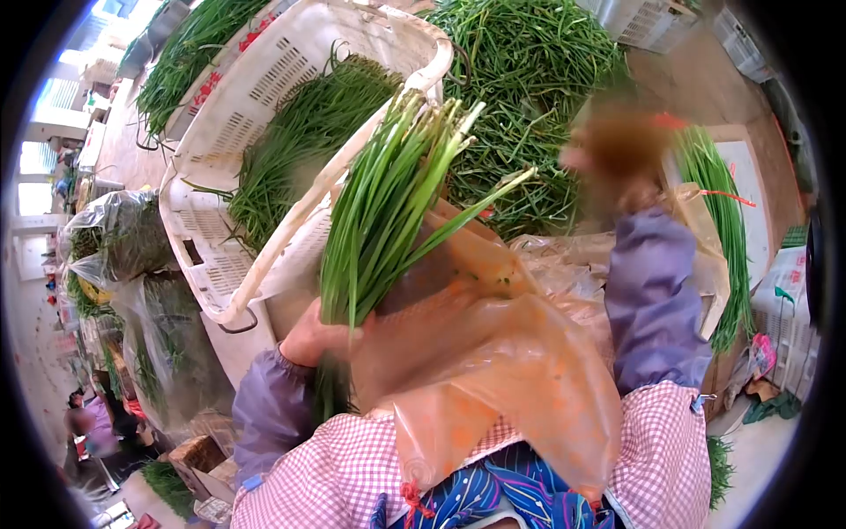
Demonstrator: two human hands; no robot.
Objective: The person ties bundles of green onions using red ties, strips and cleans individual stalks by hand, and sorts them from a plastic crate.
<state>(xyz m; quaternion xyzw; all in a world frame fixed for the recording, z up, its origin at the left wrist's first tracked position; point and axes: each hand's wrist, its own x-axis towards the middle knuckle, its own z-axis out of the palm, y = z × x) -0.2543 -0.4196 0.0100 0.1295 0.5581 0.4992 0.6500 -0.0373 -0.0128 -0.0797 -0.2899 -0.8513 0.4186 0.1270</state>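
Note:
My left hand (324, 337) is wrapped round a thick bunch of long green chives (379, 212), their pale cut ends pointing up and away from me. A few stalks stick out to the right of the bunch. My right hand (627, 181) is smeared by motion at the right, beside the big heap of loose chives (529, 53). A brown blur covers its fingers, so whether it holds anything does not show. Close to it, a bundle of chives (718, 229) with a red tie lies on the right.
A white plastic basket (286, 53) with more chives stands at the left. An orange-tinted plastic apron (502, 370) covers my lap. Bagged greens (115, 238) stand at the far left, and white crates (648, 22) at the back right. Another person (99, 428) is at the lower left.

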